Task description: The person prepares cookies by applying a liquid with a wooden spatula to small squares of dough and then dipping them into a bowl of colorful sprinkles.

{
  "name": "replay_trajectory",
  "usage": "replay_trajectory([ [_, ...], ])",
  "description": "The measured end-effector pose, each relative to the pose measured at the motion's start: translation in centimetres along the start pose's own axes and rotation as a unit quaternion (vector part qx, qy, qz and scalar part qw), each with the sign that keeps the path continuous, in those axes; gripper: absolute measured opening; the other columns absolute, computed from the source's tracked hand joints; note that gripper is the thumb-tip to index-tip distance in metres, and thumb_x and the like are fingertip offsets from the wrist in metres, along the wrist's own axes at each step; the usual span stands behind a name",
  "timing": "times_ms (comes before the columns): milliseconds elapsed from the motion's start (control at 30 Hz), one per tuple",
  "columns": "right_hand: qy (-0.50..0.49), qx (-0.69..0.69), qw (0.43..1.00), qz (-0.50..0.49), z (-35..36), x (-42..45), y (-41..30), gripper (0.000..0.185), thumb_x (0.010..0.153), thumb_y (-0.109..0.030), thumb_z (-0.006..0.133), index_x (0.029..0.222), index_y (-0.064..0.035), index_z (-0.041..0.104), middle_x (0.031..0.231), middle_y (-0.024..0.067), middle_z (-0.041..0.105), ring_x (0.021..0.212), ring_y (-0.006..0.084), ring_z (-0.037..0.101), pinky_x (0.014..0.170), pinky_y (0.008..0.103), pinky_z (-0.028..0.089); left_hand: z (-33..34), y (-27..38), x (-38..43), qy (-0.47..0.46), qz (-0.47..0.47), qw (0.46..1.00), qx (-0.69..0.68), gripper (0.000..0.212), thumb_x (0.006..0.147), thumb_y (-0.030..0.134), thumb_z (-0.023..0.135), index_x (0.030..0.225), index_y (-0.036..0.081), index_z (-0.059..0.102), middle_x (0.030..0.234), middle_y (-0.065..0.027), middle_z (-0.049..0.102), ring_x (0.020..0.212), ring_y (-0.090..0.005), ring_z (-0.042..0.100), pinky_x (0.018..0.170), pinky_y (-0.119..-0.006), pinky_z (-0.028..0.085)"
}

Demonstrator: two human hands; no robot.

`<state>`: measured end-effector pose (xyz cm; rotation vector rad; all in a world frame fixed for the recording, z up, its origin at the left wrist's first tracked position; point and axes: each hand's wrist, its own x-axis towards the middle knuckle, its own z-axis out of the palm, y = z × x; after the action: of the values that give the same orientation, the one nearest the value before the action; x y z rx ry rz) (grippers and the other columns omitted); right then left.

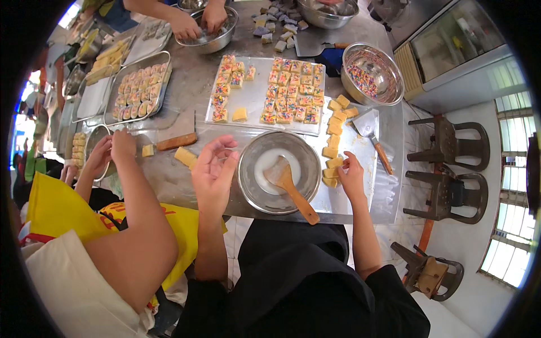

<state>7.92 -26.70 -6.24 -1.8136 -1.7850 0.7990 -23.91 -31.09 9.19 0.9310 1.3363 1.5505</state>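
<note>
My left hand (pixel 214 175) is raised with fingers apart, empty, just left of a steel mixing bowl (pixel 247 198). White liquid (pixel 266 167) lies in the bowl, and a wooden spatula (pixel 291 186) leans in it with its handle over the near rim. My right hand (pixel 350 173) touches the near end of a row of plain yellow cake pieces (pixel 334 140) on a white tray (pixel 359 190); whether it grips one I cannot tell. Beyond the bowl, another tray (pixel 253 95) carries cake squares with colored sprinkles (pixel 291 92) and one plain piece (pixel 239 114).
A steel bowl of sprinkles (pixel 372 74) stands at back right, near a wooden-handled metal turner (pixel 374 135). A bench scraper (pixel 177 135) lies left. Co-workers' hands (pixel 122 145) work at left, others (pixel 200 27) in a far bowl. Plastic chairs (pixel 452 143) stand right.
</note>
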Motion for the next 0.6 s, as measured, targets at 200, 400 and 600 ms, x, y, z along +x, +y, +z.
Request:
replay_trajectory([
  [200,0.013,0.036,0.999,0.0,0.4,1.7,-0.6,0.038,0.072,-0.003,0.059,0.109,-0.0011,0.053,0.089,0.0166,0.058,0.079,0.0283,0.057,0.071,0.0373,0.047,-1.8,-0.8,0.0,-0.001,-0.017,1.0,0.011,0.03,0.083,-0.001,0.059,0.111,-0.004,0.051,0.102,-0.009,0.055,0.087,-0.0094,0.05,0.076,-0.021,0.043],
  [400,0.072,-0.081,0.979,-0.171,-0.7,7.8,-1.5,0.023,0.076,-0.005,0.058,0.098,-0.003,0.059,0.098,0.0134,0.059,0.095,0.0339,0.051,0.084,0.0423,0.041,-2.6,-1.3,0.1,0.022,-0.021,0.999,0.013,0.029,0.083,-0.001,0.059,0.111,-0.004,0.051,0.102,-0.0086,0.055,0.088,-0.0094,0.05,0.077,-0.021,0.042],
  [600,0.094,-0.284,0.913,-0.275,1.2,12.8,-2.7,0.019,0.079,-0.018,0.058,0.097,-0.0127,0.062,0.106,0.0044,0.055,0.105,0.0263,0.046,0.087,0.0459,0.036,-4.0,-0.9,-0.4,0.073,0.004,0.997,0.008,0.028,0.083,-0.002,0.057,0.111,-0.004,0.051,0.102,-0.0083,0.055,0.09,-0.01,0.05,0.079,-0.021,0.042],
])
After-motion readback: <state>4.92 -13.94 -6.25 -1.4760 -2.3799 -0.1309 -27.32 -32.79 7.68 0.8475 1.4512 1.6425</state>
